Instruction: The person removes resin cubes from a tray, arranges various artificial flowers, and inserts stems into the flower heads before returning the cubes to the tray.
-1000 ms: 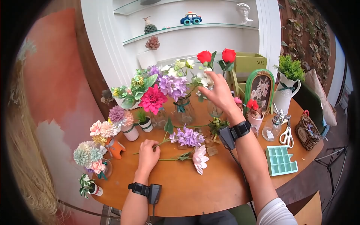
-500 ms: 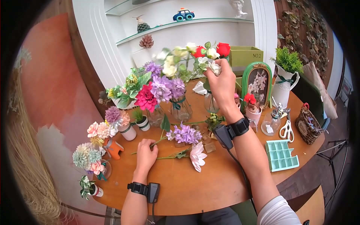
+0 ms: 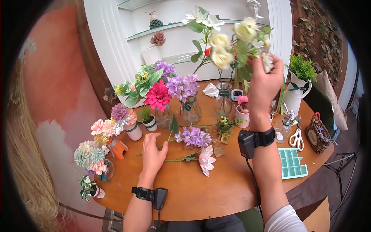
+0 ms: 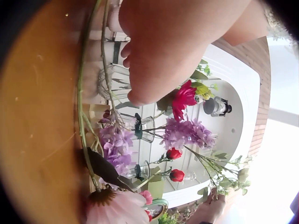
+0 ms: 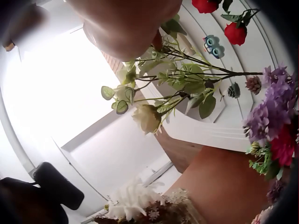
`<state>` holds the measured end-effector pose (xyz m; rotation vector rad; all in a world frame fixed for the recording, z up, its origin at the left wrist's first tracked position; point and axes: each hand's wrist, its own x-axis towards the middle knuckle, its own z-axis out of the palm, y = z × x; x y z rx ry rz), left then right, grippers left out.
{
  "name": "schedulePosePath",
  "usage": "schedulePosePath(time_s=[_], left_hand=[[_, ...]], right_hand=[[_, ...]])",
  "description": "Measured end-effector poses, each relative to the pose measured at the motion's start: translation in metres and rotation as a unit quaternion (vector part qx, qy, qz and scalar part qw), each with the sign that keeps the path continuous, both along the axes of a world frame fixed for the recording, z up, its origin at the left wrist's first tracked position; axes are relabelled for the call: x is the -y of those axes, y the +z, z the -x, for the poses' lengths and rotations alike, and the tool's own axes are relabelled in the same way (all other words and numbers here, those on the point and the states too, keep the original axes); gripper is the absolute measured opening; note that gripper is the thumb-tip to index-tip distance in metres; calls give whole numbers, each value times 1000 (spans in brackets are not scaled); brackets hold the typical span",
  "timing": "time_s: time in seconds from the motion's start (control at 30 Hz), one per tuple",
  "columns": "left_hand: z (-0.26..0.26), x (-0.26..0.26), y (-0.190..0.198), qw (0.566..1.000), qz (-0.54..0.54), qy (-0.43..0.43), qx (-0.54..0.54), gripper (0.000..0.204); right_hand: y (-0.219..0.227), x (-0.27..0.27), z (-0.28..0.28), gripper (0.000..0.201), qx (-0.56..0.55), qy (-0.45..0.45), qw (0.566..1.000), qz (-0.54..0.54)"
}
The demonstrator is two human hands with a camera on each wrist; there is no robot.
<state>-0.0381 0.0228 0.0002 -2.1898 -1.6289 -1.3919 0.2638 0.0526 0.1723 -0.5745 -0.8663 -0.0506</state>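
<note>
My right hand [image 3: 266,87] is raised over the table's back right and grips a branching spray of cream and white artificial flowers [image 3: 222,58] among its blooms. The spray's stem slants down left toward the purple flowers [image 3: 182,88] in a ribboned glass vase [image 3: 191,111]; in the right wrist view its cream rose [image 5: 147,118] and leaves show beyond the hand. My left hand [image 3: 153,154] is low over the table, thumb apart from the fingers, at the stems of a lying purple flower spray [image 3: 193,138] and a pale pink flower [image 3: 206,161].
Behind stands a glass vase [image 3: 223,104], with a small timer [image 3: 237,94] beside it. Potted flowers line the left, including a magenta bloom [image 3: 157,96]. At right are scissors [image 3: 296,140], a spray bottle [image 3: 284,127], a teal compartment tray [image 3: 292,164] and a woven basket [image 3: 319,133].
My right hand has taken hold of the cream-flower spray and drawn it up and to the right. My left hand's fingers have loosened and spread from the stem on the table.
</note>
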Motion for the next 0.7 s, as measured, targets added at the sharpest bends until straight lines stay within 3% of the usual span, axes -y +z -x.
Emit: schedulePosePath(time_s=[0.1, 0.2, 0.23, 0.27, 0.37, 0.47, 0.5, 0.57, 0.63, 0.7], left_hand=[[-13, 12, 17, 998, -24, -46, 35, 42], [-27, 24, 29, 992, -12, -113, 56, 56], [-30, 28, 32, 992, -13, -111, 58, 56], [-34, 31, 33, 990, -9, -133, 49, 63], [-46, 40, 32, 982, 5, -190, 19, 90], [-55, 51, 38, 977, 10, -212, 17, 98], [-57, 55, 42, 972, 1, -232, 18, 100], [-62, 61, 44, 968, -8, -250, 22, 103], [-64, 64, 44, 963, -38, -262, 50, 104], [-59, 57, 37, 974, -102, -198, -35, 97]], right_hand=[[8, 22, -3, 27, -3, 36, 999, -32], [1, 25, -22, 33, 45, -16, 995, -87], [-19, 8, -40, 39, -69, 81, 992, -64], [-18, 10, -40, 39, -66, 83, 992, -64], [-8, 27, -38, 39, 9, 186, 978, -92], [5, 43, -37, 39, 81, 284, 948, -122], [9, 43, -39, 38, 49, 286, 956, -46], [10, 46, -18, 34, 143, 235, 961, 10], [14, 63, 5, 28, 191, 443, 873, 71], [20, 82, 17, 29, 322, 403, 827, 224]])
